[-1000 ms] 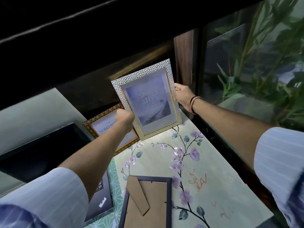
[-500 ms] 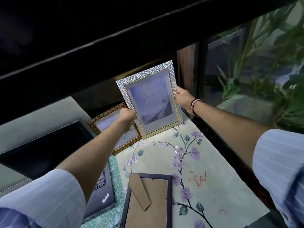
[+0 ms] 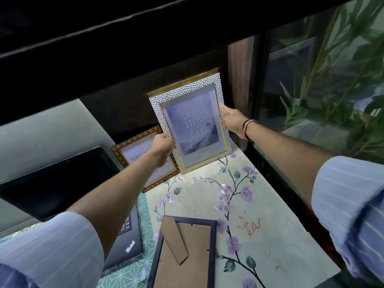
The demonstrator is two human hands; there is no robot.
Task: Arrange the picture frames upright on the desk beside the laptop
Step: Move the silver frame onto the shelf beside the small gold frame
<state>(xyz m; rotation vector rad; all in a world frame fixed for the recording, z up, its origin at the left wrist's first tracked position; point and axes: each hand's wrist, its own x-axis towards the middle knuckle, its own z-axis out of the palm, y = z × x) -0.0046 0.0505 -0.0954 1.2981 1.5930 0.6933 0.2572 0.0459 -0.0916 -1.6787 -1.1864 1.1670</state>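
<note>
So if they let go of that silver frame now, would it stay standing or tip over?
It might tip: the silver frame is tall and narrow, resting on its bottom edge, with the left hand and right hand on its sides. It looks stiff. Its back support is hidden, so I cannot be sure.

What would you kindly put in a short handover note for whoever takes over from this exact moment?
Left hand: gripping the left edge of the silver frame.
Right hand: holding its right edge.
Silver frame: upright at the back of the desk, bottom edge on the floral mat.
Gold frame: already standing, between the silver frame and the laptop.
Dark frame: face down near the front, stand showing.
Left: release the silver frame once steady, then stand the dark frame up.
</note>
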